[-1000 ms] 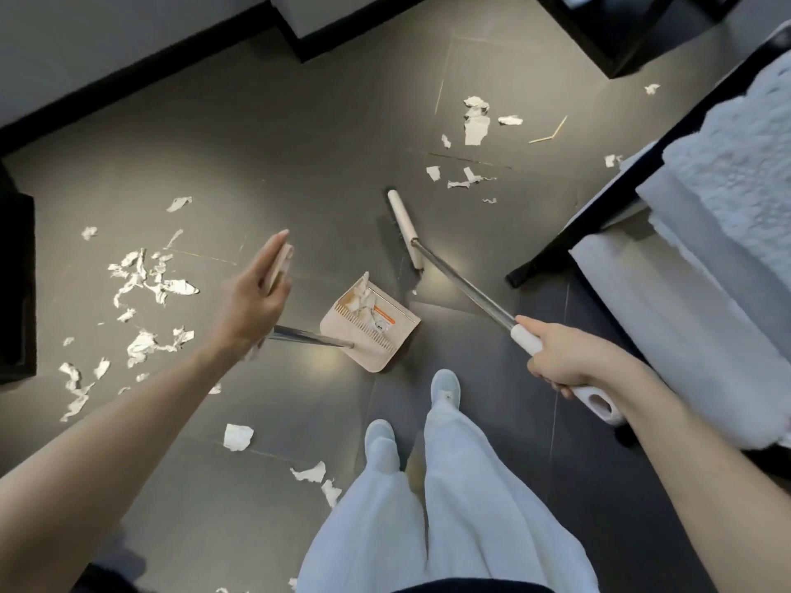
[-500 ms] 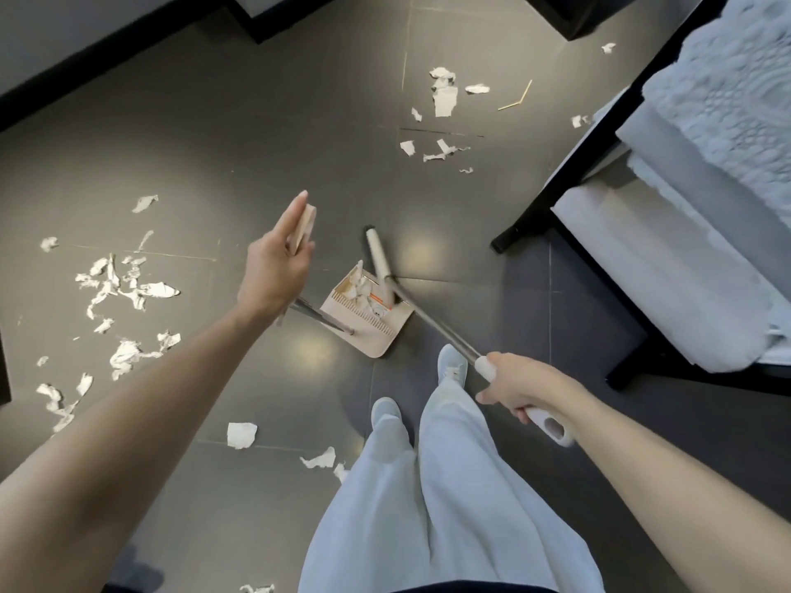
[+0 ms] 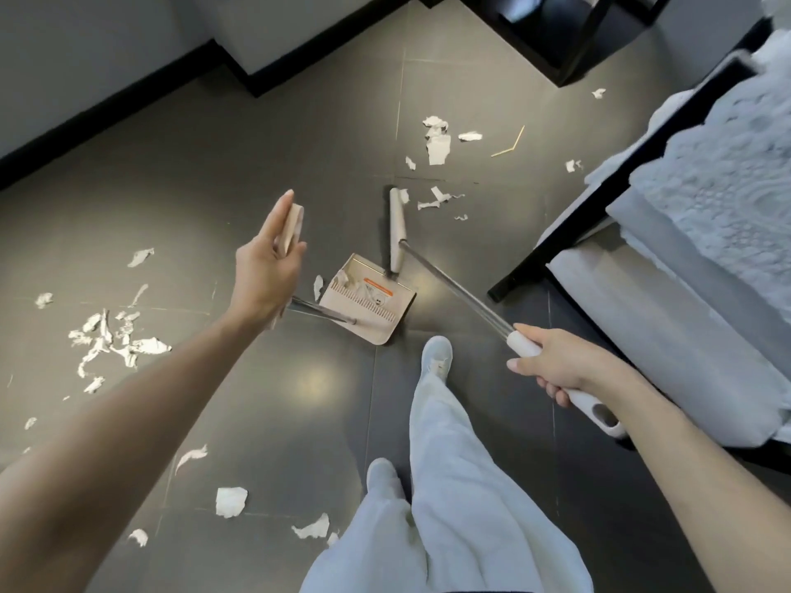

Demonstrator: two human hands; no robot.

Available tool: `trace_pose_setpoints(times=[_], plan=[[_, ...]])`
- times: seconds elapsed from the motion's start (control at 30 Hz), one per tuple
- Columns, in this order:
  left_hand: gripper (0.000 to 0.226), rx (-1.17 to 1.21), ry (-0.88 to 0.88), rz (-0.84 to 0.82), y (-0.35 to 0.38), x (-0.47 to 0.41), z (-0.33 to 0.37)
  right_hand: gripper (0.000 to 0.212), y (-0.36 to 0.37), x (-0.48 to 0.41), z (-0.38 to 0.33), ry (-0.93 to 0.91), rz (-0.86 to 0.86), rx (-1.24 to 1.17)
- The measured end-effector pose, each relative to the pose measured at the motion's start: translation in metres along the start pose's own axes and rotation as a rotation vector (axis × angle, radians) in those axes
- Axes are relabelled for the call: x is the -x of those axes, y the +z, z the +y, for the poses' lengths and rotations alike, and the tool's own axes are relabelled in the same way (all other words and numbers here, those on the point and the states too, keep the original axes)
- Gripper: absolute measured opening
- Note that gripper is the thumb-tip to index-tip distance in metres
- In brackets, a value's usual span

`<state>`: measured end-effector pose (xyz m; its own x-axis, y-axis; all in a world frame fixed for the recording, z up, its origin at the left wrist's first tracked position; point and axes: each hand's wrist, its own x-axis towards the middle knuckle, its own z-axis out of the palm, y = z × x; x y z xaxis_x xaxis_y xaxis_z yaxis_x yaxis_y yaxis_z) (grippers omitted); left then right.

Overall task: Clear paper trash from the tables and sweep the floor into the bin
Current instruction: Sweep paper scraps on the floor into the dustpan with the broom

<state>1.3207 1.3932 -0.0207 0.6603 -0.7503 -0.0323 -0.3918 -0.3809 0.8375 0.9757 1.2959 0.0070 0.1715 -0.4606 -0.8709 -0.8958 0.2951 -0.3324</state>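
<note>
My left hand (image 3: 267, 267) holds the beige grip of a long-handled dustpan (image 3: 369, 303), which stands on the dark tiled floor with a few paper scraps inside. My right hand (image 3: 556, 365) grips the white handle of a broom; its metal shaft runs up-left to the pale broom head (image 3: 397, 229), whose near end touches the pan's mouth. Torn white paper (image 3: 437, 143) lies beyond the broom head, with smaller scraps (image 3: 436, 199) right beside it. A bigger scatter of paper (image 3: 115, 342) lies at the left, and loose pieces (image 3: 230, 501) near my feet.
A black-framed seat with white cushions (image 3: 667, 310) fills the right side; its leg (image 3: 526, 267) stands close to the broom shaft. A black skirting and wall corner (image 3: 257, 85) run along the back. A bent yellow stick (image 3: 509, 145) lies on the floor. My white-trousered legs (image 3: 445, 485) stand at the bottom.
The broom head pulled back against the dustpan, then swung out again toward the far scraps. My view shifted, and my right foot stepped forward.
</note>
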Motion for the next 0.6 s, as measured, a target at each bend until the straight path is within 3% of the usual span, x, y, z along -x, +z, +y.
trace_pose_setpoints(times=[0.2, 0.37, 0.6], plan=[[0.063, -0.017, -0.003, -0.016, 0.039, -0.097, 0.039, 0.065, -0.087, -0.083, -0.068, -0.015, 0.109, 0.056], [0.063, -0.067, -0.013, -0.006, 0.062, -0.171, 0.054, 0.059, -0.15, -0.134, -0.12, 0.012, 0.224, 0.335], [0.063, -0.117, -0.039, -0.026, 0.095, -0.261, 0.061, 0.047, -0.18, -0.192, -0.164, 0.084, 0.218, 0.475]])
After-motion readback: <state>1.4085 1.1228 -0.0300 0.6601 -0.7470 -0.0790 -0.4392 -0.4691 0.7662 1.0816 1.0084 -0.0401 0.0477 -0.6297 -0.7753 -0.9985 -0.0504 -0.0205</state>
